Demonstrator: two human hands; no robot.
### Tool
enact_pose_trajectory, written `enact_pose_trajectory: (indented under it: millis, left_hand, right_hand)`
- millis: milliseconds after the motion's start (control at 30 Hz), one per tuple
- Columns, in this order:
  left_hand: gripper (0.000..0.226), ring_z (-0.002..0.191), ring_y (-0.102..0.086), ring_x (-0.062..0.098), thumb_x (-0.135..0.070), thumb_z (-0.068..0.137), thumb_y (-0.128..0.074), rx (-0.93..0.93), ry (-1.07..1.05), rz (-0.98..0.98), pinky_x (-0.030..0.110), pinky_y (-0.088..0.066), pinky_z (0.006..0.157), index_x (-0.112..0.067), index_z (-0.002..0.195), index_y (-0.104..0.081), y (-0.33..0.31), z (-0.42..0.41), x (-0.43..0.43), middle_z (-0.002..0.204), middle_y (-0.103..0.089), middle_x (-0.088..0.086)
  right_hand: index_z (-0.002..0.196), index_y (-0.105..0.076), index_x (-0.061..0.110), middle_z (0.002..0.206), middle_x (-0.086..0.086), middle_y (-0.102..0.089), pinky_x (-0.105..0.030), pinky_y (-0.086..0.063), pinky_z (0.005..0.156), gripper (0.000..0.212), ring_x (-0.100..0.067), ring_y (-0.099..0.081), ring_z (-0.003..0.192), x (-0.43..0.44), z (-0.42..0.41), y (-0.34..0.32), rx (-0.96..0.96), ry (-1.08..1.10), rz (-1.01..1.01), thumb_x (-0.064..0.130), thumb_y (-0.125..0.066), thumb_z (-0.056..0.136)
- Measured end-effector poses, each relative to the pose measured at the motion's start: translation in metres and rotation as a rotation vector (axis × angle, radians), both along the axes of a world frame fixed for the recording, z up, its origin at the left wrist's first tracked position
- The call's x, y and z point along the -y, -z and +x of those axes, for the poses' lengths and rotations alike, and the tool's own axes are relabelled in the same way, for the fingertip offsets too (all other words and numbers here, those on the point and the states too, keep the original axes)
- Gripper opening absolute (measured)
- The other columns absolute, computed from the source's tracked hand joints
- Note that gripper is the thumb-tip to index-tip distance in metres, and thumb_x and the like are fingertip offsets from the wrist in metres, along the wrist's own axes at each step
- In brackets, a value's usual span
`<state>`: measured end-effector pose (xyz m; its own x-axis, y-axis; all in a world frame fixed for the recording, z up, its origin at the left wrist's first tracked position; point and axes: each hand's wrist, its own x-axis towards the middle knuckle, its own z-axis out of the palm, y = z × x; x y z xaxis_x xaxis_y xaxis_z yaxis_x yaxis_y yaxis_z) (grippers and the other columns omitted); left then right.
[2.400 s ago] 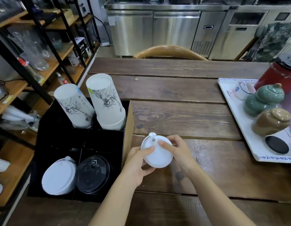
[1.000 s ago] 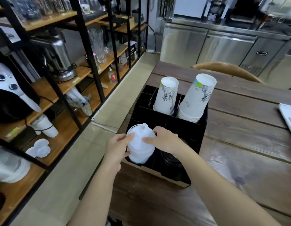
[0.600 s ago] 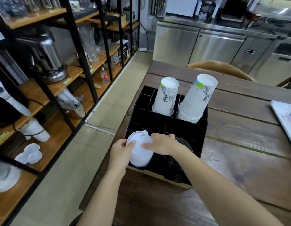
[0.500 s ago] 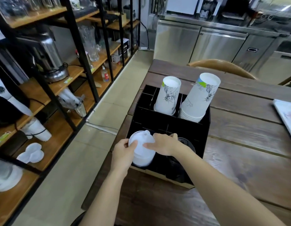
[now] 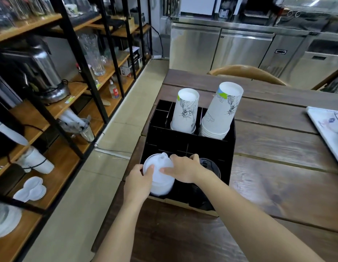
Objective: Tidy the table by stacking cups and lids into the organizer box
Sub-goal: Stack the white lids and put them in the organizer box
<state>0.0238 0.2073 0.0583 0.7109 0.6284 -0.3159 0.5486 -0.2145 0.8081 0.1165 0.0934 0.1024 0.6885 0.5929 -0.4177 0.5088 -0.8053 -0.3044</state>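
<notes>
The black organizer box (image 5: 185, 138) stands at the table's left edge. Two upside-down stacks of white printed paper cups fill its far compartments, a slimmer stack (image 5: 186, 111) and a wider stack (image 5: 220, 110). In the near-left compartment sits a stack of white lids (image 5: 160, 178). My left hand (image 5: 138, 181) grips its left rim and my right hand (image 5: 183, 170) presses on its top from the right. Black lids (image 5: 209, 166) lie in the near-right compartment, partly hidden by my right wrist.
A white tray (image 5: 324, 127) reaches in from the table's right edge. A wooden chair back (image 5: 245, 72) stands behind the table. Black-framed wooden shelves (image 5: 56, 103) with glassware, a metal appliance and spare lids line the left, across a tiled aisle. Steel cabinets fill the back.
Both hands carried the white lids from the table's middle to the box's near-left compartment and lowered them onto the stack. The view swung left.
</notes>
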Motion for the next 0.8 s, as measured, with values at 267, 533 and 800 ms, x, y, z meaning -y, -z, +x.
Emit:
enact_pose_trajectory:
  millis: [267, 533, 800]
  left_hand:
    - [0.032, 0.092, -0.058, 0.027, -0.032, 0.090, -0.051, 0.000, -0.045, 0.066, 0.039, -0.049, 0.079, -0.010, 0.112, -0.058, -0.008, 0.002, 0.003, 0.098, -0.063, 0.006]
    - [0.041, 0.122, -0.053, 0.027, -0.032, 0.094, -0.048, 0.131, 0.027, 0.284, 0.039, -0.043, 0.095, -0.012, 0.130, -0.051, -0.057, 0.019, 0.008, 0.132, -0.058, 0.008]
    - [0.044, 0.126, -0.047, 0.030, -0.029, 0.092, -0.051, 0.082, 0.082, 0.345, 0.043, -0.043, 0.096, -0.012, 0.133, -0.047, -0.057, 0.022, 0.013, 0.138, -0.052, 0.009]
  right_hand:
    - [0.122, -0.046, 0.006, 0.118, -0.013, -0.061, -0.045, -0.033, 0.098, 0.051, -0.033, -0.053, 0.112, 0.010, -0.004, -0.003, 0.204, 0.092, 0.254, 0.047, -0.043, 0.092]
    - [0.121, -0.054, 0.015, 0.101, 0.000, -0.062, -0.036, -0.047, 0.090, 0.034, -0.020, -0.058, 0.096, 0.060, 0.005, -0.061, 0.059, 0.346, 0.592, 0.032, -0.052, 0.092]
    - [0.116, -0.057, 0.011, 0.086, 0.001, -0.065, -0.032, -0.048, 0.080, 0.028, -0.015, -0.057, 0.075, 0.085, -0.015, -0.059, 0.049, 0.318, 0.590, 0.024, -0.053, 0.092]
